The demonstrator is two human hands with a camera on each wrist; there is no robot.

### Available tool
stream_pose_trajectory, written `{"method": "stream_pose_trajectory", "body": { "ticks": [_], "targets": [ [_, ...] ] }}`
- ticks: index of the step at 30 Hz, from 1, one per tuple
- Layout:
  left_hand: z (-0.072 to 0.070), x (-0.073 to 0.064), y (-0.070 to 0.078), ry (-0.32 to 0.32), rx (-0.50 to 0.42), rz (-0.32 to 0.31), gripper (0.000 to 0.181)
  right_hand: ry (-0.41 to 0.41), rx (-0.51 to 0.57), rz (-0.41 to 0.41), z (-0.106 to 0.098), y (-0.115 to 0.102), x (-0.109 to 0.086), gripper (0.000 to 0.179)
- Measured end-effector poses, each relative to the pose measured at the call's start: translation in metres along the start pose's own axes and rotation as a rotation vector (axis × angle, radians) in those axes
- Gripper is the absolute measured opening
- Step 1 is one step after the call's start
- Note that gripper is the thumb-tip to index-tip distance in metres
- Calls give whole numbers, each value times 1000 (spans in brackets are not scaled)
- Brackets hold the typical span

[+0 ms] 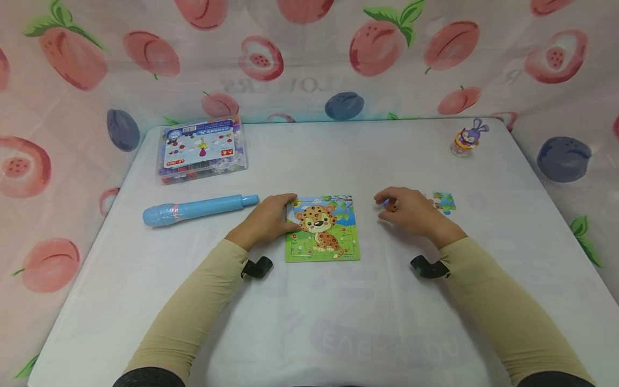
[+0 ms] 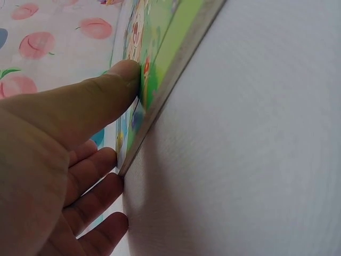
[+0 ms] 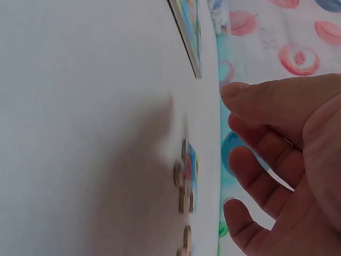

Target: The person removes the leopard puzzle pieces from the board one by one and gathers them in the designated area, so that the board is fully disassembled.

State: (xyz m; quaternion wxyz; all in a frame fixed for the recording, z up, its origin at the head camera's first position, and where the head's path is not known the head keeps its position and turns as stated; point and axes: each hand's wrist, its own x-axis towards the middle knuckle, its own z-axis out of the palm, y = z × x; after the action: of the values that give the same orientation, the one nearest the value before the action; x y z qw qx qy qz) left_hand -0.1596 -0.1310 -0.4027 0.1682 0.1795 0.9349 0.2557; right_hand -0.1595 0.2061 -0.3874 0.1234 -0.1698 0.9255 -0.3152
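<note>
A square jigsaw puzzle [image 1: 321, 236] with a cartoon leopard on a green and blue scene lies mid-table. My left hand [image 1: 263, 219] holds its left edge. In the left wrist view the thumb [image 2: 125, 74] is on the picture and other fingertips meet the board's edge. To the right, my right hand [image 1: 408, 210] hovers over loose puzzle pieces [image 3: 187, 178], fingers loosely bent, with nothing seen between thumb and fingers. Part of one piece [image 1: 391, 206] shows beneath those fingers. Another piece [image 1: 444, 201] lies beyond the wrist; the hand partly hides the group.
A clear plastic case [image 1: 200, 150] with a printed label stands at the back left. Before it lies a light-blue tube [image 1: 203, 209] with a narrower end. A purple rabbit figurine [image 1: 468, 138] stands at the back right. Fruit-patterned cloth surrounds the white table [image 1: 338, 317].
</note>
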Motion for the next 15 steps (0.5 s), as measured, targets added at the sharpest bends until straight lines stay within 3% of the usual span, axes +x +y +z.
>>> {"method": "stream_pose_trajectory", "body": {
  "ticks": [15],
  "targets": [
    [0,1,0,-4,-2,-16,81,-107,-35,-65,35,-21,13,44]
  ]
}}
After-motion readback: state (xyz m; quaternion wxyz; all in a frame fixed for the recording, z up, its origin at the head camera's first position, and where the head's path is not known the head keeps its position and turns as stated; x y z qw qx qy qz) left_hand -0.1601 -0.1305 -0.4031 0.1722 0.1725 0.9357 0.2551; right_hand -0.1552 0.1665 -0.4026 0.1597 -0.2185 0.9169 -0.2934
